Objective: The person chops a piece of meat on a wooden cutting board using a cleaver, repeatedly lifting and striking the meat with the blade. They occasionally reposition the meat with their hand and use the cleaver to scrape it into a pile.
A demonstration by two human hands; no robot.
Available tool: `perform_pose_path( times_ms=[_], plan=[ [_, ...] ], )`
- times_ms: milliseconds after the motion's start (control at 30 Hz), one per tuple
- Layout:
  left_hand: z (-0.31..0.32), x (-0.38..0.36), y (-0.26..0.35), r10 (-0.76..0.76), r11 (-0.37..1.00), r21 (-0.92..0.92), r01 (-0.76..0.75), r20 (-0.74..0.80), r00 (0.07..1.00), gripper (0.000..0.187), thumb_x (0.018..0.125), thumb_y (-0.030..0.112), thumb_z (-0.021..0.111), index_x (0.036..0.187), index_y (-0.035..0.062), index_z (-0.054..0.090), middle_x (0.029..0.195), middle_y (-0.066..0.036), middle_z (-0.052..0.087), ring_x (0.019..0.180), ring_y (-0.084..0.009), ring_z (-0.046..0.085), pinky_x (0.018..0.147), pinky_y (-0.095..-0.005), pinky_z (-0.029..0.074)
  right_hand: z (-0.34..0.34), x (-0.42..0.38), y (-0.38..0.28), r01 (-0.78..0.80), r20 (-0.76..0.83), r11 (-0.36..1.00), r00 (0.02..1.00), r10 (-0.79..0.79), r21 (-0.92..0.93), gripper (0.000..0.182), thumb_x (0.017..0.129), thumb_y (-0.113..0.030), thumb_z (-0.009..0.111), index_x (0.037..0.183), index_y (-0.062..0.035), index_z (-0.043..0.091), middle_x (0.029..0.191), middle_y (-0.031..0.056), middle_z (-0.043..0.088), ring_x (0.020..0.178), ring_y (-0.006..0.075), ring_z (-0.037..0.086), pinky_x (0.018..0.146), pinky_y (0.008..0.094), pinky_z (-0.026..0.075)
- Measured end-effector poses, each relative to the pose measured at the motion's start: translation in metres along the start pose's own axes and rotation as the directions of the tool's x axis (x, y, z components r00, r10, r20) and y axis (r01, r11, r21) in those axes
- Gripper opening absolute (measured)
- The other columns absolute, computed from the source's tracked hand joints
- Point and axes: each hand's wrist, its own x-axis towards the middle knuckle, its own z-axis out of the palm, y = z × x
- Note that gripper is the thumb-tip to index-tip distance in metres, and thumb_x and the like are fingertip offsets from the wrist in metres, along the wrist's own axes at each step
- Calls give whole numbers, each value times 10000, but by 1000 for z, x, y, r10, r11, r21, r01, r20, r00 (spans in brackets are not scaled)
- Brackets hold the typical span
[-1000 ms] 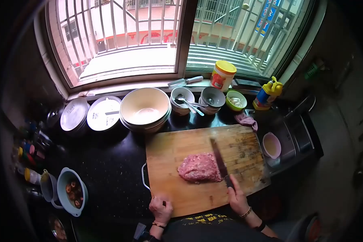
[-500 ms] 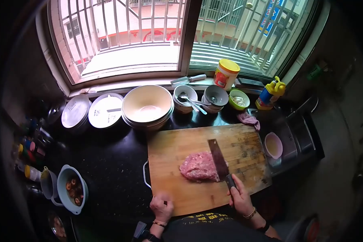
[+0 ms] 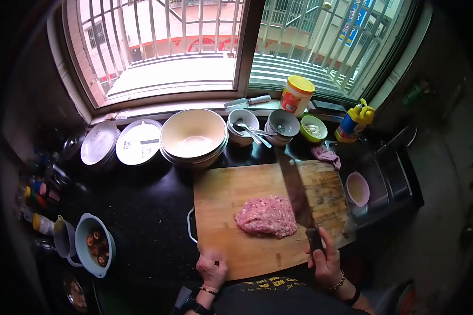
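Two hands are at work at the near edge of a wooden cutting board, which lies on a dark counter under a barred window. Our right hand is closed around the dark handle of a cleaver; the blade points away from us, and it stands just right of the minced meat, at its right edge (we cannot tell if the blade touches the meat or is lifted above it). The meat is one pink flattened heap near the middle of the board. Our left hand rests with bent fingers on the near edge of the board, left of the meat and well apart from it; it holds nothing that we can see. Far from us, along the window sill, we see two flat lids, a stack of large cream bowls, two small bowls with spoons, a green bowl, a jar with a yellow lid and a yellow and blue bottle. To the right of the board stands a small pink bowl. At the near left, a blue-grey bowl with dark mushrooms sits on the counter, beside some small bottles.
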Motion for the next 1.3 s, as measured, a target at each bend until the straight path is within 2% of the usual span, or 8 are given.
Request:
perform_pose_path(
  times_ms=[100, 167, 300, 467, 733, 900, 1167, 1300],
  plan=[
    [0, -1, 0, -6, 1000, 13, 6, 0, 1000, 45, 749, 26, 604, 750, 57, 570, 700, -105, 554, 642, -292, 570, 572, -370, 450, 10, -6, 19, 333, -160, 937, 936, -314, 109, 479, 931, -93, 473, 1396, -103, 358, 817, 80, 609, 570, 63, 515, 535, 216, 460],
    [0, -1, 1, -8, 1000, 19, 8, -11, 1000, 44, 749, 27, 605, 747, 55, 571, 698, -106, 555, 645, -292, 571, 573, -371, 450, 17, 2, 53, -7, 76, 953, 997, 32, -302, 470, 927, -104, 489, 1384, -99, 378, 829, 92, 615, 602, 73, 540, 550, 224, 466],
    [-3, -2, 2, -21, 1000, 18, 21, 9, 1000, 45, 749, 29, 605, 755, 55, 569, 709, -106, 555, 652, -293, 570, 575, -372, 451, 8, 6, 19, -356, 136, 934, 924, 358, -38, 467, 914, -95, 509, 1367, -85, 397, 852, 100, 635, 583, 70, 562, 524, 217, 458],
    [0, -3, -1, -3, 1000, 14, 2, 2, 1000, 45, 750, 33, 605, 765, 55, 570, 719, -108, 556, 657, -294, 573, 578, -372, 452, 4, -2, 2, 270, -51, 959, 962, -267, 84, 456, 908, -95, 524, 1345, -45, 407, 840, 128, 635, 590, 114, 585, 546, 251, 478],
    [-2, -4, -1, -7, 1000, 3, 7, 18, 1000, 49, 742, 32, 615, 758, 60, 578, 717, -110, 555, 636, -299, 563, 564, -380, 440, 22, 5, 36, -138, 105, 973, 982, 160, -187, 449, 892, -90, 539, 1329, -63, 443, 943, 163, 665, 806, 227, 668, 716, 329, 508],
    [-1, -1, 2, 1, 1000, -31, 0, 24, 1000, 62, 744, -8, 595, 736, 42, 560, 714, -110, 545, 640, -300, 549, 582, -369, 422, 13, 1, -7, 203, 128, 959, 975, -180, -200, 481, 912, -40, 458, 1382, -36, 356, 832, 65, 618, 544, 54, 514, 523, 218, 454],
    [0, -2, 3, -13, 1000, 15, 13, 5, 1000, 67, 722, 11, 620, 744, 56, 575, 706, -112, 551, 636, -304, 559, 568, -380, 437, 14, 14, 7, -327, 185, 924, 913, 363, -198, 453, 896, -84, 517, 1340, -51, 437, 923, 139, 659, 787, 206, 660, 718, 298, 500],
    [-1, 0, 3, -4, 1000, 2, 4, 21, 1000, 63, 745, -2, 605, 741, 42, 561, 709, -109, 544, 645, -300, 553, 577, -372, 426, 11, 7, -7, 133, 186, 980, 977, -104, -147, 464, 915, -156, 496, 1345, -12, 400, 979, 171, 654, 850, 301, 665, 773, 333, 509]
  ],
)
